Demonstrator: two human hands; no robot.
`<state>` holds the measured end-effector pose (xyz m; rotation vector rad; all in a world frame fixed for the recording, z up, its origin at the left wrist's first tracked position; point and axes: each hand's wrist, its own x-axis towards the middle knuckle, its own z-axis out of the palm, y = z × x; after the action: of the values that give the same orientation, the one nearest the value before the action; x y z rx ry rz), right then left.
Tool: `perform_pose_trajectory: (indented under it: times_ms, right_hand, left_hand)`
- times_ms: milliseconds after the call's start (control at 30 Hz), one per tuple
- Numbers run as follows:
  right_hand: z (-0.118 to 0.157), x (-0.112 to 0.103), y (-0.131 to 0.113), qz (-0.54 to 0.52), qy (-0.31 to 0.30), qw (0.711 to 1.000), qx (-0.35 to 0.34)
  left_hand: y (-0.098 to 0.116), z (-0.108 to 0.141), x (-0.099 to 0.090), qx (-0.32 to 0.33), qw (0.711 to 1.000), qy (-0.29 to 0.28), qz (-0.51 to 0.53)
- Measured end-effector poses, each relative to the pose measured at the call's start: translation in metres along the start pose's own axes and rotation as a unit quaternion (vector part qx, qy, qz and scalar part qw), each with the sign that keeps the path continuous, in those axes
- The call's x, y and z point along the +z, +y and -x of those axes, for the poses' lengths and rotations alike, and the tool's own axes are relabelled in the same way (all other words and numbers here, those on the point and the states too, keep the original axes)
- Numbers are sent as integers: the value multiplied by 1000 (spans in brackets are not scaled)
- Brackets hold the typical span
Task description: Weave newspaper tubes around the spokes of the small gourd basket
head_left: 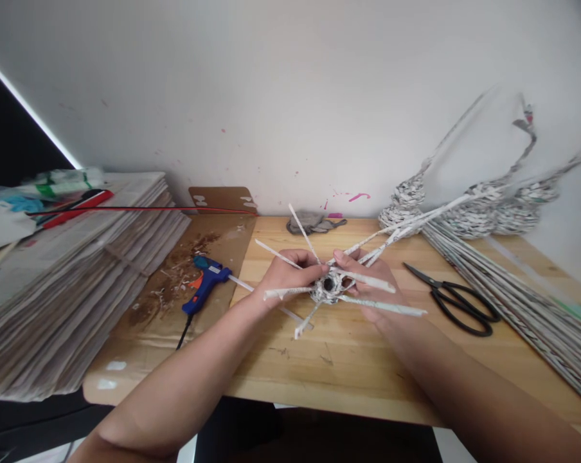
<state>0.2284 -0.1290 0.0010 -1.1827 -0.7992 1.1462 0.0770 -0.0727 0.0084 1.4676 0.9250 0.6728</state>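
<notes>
Between my two hands is a small round weaving of rolled newspaper (325, 292), with a dark hole at its middle and several paper rods sticking out around it. My left hand (293, 273) grips its left edge, the thumb pressed on top. On the other side my right hand (362, 273) is closed on the right edge, its thumb near the top rim. Long paper rods (411, 222) run from the weaving past my right hand toward the upper right. The fingers beneath the weaving are partly hidden.
Black scissors (457, 299) lie right of my hands, beside a bundle of paper rods (517, 315). Woven gourd shapes (473, 209) stand behind. At left are a blue glue gun (204, 286) on cardboard (141, 350) and stacked newspapers (92, 270). A grey cloth (312, 223) rests by the wall.
</notes>
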Motion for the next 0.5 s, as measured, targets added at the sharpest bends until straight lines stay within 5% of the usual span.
perform_pose_trajectory:
  times_ms: [267, 500]
  right_hand:
    - [4, 0, -14, 75, -61, 995, 8]
    - [-1, -6, -2, 106, -34, 994, -13]
  left_hand:
    - [3, 6, 6, 58, 998, 22, -28]
    - [0, 3, 2, 87, 994, 34, -63]
